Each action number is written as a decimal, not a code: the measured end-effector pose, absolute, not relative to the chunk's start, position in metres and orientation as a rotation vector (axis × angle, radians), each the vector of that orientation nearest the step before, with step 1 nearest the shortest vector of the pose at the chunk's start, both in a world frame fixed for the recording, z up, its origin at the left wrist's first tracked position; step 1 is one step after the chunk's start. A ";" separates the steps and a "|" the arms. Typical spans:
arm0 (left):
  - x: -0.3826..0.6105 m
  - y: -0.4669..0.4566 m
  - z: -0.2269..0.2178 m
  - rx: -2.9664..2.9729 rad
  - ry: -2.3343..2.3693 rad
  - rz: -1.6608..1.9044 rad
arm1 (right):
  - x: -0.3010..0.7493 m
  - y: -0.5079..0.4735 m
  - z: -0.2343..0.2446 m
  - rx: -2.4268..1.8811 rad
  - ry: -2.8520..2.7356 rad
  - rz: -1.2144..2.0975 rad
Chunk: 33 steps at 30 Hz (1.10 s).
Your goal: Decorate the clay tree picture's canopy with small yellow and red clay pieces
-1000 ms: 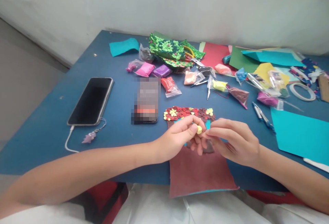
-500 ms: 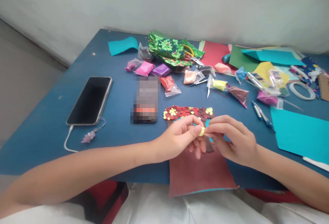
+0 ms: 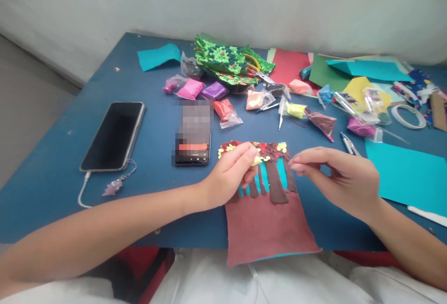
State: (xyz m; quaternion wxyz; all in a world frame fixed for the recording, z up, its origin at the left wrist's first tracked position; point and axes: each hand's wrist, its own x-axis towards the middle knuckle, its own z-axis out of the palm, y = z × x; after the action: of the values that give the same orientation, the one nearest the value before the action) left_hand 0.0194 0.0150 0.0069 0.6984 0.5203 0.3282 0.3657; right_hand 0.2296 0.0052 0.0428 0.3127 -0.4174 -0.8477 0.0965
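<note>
My left hand (image 3: 232,173) pinches a small lump of yellow clay (image 3: 257,160) between thumb and fingers, above the clay picture. Off to the right, my right hand (image 3: 342,180) has its thumb and forefinger pressed together; whatever they may hold is too small to make out. Beneath the hands lies the clay picture (image 3: 268,229), a brown ground with dark brown tree trunks (image 3: 276,183) on turquoise. Red, maroon and yellow clay bits (image 3: 267,149) cover its top edge. My left hand hides part of its left side.
Bags of coloured clay, including red (image 3: 226,112) and yellow (image 3: 295,110), lie beyond the picture. At left are a charging phone (image 3: 113,135) and another phone (image 3: 193,134). Turquoise paper (image 3: 408,178) lies at right. A green decorated piece (image 3: 223,59) sits near the wall.
My right hand has moved right, away from the yellow clay lump. My left hand has shifted slightly left with the lump, uncovering the tree trunks.
</note>
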 end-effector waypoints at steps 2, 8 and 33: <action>0.019 0.016 0.005 1.241 0.735 0.810 | 0.234 0.004 0.039 -1.103 -2.314 0.354; 0.018 0.010 -0.002 1.818 0.638 0.864 | 0.236 0.007 0.027 -1.073 -2.478 0.663; 0.024 -0.014 -0.005 2.572 -0.001 0.576 | 0.228 0.001 0.014 -0.805 -2.803 0.222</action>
State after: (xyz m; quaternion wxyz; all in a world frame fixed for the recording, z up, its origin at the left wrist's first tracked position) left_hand 0.0239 -0.0137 -0.0055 0.2502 0.9447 -0.0002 0.2117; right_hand 0.2280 0.0013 0.0142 0.1081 -0.2736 -0.9528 0.0753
